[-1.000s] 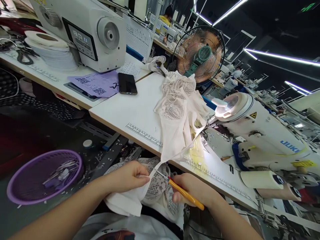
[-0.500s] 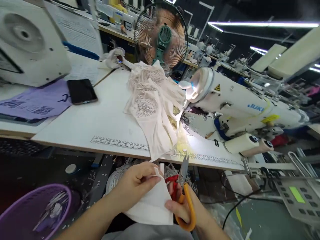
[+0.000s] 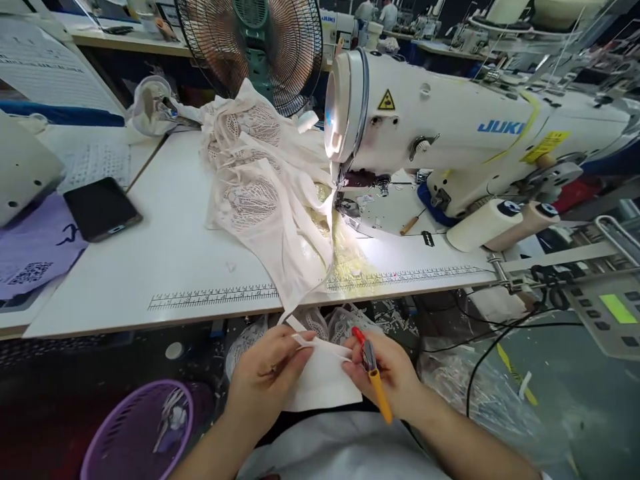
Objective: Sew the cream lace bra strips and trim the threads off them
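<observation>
My left hand (image 3: 273,367) is closed on the upper left edge of a white fabric piece (image 3: 327,383), thumb on top, near a narrow strip at that edge. In my right hand (image 3: 393,370) are scissors (image 3: 379,390) with orange and red handles; their blades are mostly hidden. The fingertips of that hand also touch the fabric's right edge. Just ahead, a pile of pale lace bras (image 3: 255,200) lies on the table, and one tapered end hangs over the front edge close to my left hand.
A sewing machine (image 3: 400,127) with its lamp lit stands at the right, thread cones (image 3: 487,227) beside it. A phone (image 3: 103,208) lies on the white table (image 3: 175,247). Behind is a fan (image 3: 255,47). A purple basket (image 3: 137,427) stands at lower left, a control panel (image 3: 607,310) at right.
The view has swung right and levelled. The scissors have turned in my right hand from blades pointing up and away to lying back against the palm, and its fingertips have moved to the fabric's edge.
</observation>
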`<control>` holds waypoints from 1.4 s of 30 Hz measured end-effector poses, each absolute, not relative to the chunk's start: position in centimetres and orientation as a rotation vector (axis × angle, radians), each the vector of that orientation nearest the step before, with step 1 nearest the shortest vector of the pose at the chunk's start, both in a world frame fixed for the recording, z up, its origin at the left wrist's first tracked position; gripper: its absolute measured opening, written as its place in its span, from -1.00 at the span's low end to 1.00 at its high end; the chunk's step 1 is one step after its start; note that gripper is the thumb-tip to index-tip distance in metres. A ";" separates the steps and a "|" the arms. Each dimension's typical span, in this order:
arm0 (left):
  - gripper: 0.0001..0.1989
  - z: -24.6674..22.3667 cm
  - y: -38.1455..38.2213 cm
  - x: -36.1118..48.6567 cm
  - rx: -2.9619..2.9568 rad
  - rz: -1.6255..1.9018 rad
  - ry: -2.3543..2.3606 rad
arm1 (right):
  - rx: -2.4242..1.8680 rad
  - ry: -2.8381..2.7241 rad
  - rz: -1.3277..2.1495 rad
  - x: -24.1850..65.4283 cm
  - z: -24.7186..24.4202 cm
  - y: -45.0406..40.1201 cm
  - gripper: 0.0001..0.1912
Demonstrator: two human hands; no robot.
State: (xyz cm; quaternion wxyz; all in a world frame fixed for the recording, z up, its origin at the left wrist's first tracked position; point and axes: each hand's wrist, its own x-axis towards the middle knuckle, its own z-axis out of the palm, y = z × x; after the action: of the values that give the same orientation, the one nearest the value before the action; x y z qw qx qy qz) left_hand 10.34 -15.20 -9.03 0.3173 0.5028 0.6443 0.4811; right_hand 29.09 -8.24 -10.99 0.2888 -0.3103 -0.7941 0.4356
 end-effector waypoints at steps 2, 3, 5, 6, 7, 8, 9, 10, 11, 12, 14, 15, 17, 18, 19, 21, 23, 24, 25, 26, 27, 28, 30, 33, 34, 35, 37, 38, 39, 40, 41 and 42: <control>-0.73 -9.1 -15.6 10.7 1.165 1.282 1.746 | -0.744 -2.050 1.087 29.1 -10.9 -8.4 -0.83; -0.65 -9.1 -15.7 10.9 1.082 1.292 1.756 | -0.731 -2.016 1.059 29.1 -10.9 -8.5 -0.84; -0.52 -9.1 -15.8 11.4 0.948 1.321 1.723 | -0.760 -1.963 1.046 29.2 -11.0 -8.7 -0.86; -0.49 -9.1 -15.8 11.5 0.900 1.337 1.698 | -0.792 -1.939 1.043 29.2 -11.2 -8.8 -0.86; -0.49 -9.0 -15.7 11.7 0.860 1.349 1.677 | -0.826 -1.914 1.033 29.3 -11.4 -8.8 -0.87; -0.51 -9.0 -15.6 11.7 0.831 1.354 1.654 | -0.860 -1.895 1.022 29.4 -11.6 -8.9 -0.86; -0.55 -9.1 -15.4 11.8 0.816 1.355 1.634 | -0.894 -1.890 1.017 29.4 -11.8 -8.9 -0.84; -0.61 -9.1 -15.3 11.8 0.812 1.352 1.619 | -0.928 -1.899 1.024 29.5 -12.0 -8.8 -0.80; -0.69 -9.2 -15.2 11.8 0.814 1.346 1.609 | -0.957 -1.911 1.050 29.5 -12.1 -8.8 -0.78; -0.75 -9.3 -15.1 11.8 0.821 1.345 1.601 | -0.974 -1.921 1.097 29.6 -12.2 -8.8 -0.77; -0.84 -9.5 -15.0 11.7 0.833 1.339 1.575 | -0.983 -1.941 1.213 29.7 -12.2 -8.7 -0.77; -0.87 -9.5 -15.0 11.7 0.837 1.330 1.559 | -0.975 -1.940 1.267 29.7 -12.2 -8.7 -0.78; -0.90 -9.1 -15.0 11.6 0.863 1.325 1.520 | -0.931 -1.899 1.365 29.9 -11.9 -8.7 -0.80; -0.92 -8.6 -15.1 11.6 0.902 1.326 1.499 | -0.889 -1.868 1.423 30.0 -11.6 -8.6 -0.81; -0.94 -8.0 -15.1 11.5 0.969 1.313 1.479 | -0.841 -1.827 1.487 30.2 -11.3 -8.5 -0.80; -0.96 -6.5 -15.1 11.4 1.178 1.250 1.419 | -0.747 -1.750 1.602 30.6 -10.3 -8.2 -0.79; -0.93 -5.0 -15.0 11.4 1.395 1.151 1.341 | -0.701 -1.715 1.651 31.0 -9.2 -7.8 -0.78; -0.92 -4.5 -14.9 11.4 1.466 1.119 1.317 | -0.700 -1.704 1.648 31.2 -8.7 -7.6 -0.78; -0.92 -4.3 -14.7 11.6 1.497 1.112 1.309 | -0.705 -1.693 1.627 31.3 -8.4 -7.4 -0.79; -0.92 -4.2 -14.6 11.7 1.483 1.122 1.321 | -0.716 -1.683 1.599 31.5 -8.3 -7.3 -0.80; -0.92 -4.4 -14.4 12.0 1.427 1.139 1.358 | -0.745 -1.675 1.570 31.5 -8.3 -7.3 -0.83; -0.91 -4.7 -14.4 12.2 1.343 1.156 1.406 | -0.783 -1.672 1.539 31.6 -8.4 -7.2 -0.86; -0.91 -5.5 -14.3 12.7 1.167 1.173 1.504 | -0.860 -1.694 1.481 31.5 -8.9 -7.2 -0.89; -0.89 -6.8 -14.6 12.9 1.076 1.158 1.611 | -0.934 -1.797 1.399 31.3 -9.6 -7.1 -0.87; -0.89 -7.1 -14.8 12.8 1.087 1.148 1.631 | -0.957 -1.839 1.368 31.3 -9.7 -7.0 -0.83; -0.89 -7.4 -14.9 12.6 1.102 1.140 1.643 | -0.989 -1.881 1.341 31.2 -9.8 -7.0 -0.77; -0.90 -7.9 -15.2 12.0 1.137 1.133 1.641 | -1.042 -1.936 1.301 31.2 -9.8 -6.9 -0.66; -0.91 -8.2 -15.3 11.7 1.164 1.134 1.625 | -1.052 -1.951 1.297 31.2 -9.8 -6.8 -0.64; -0.92 -8.4 -15.4 11.2 1.202 1.131 1.602 | -1.052 -1.959 1.300 31.2 -9.8 -6.8 -0.63; -0.93 -8.6 -15.5 10.8 1.249 1.123 1.581 | -1.043 -1.965 1.309 31.1 -9.8 -6.8 -0.63; -0.93 -8.8 -15.6 10.3 1.306 1.100 1.563 | -1.026 -1.972 1.319 31.1 -9.8 -6.8 -0.65; -0.93 -8.8 -15.6 9.9 1.375 1.057 1.552 | -1.005 -1.980 1.328 31.1 -9.8 -6.7 -0.68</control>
State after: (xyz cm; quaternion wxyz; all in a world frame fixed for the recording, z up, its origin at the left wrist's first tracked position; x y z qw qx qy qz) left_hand 9.88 -15.63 -8.83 0.3957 0.5425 0.6124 0.4172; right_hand 31.06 -6.75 -9.76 0.2736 -0.3737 -0.7360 0.4937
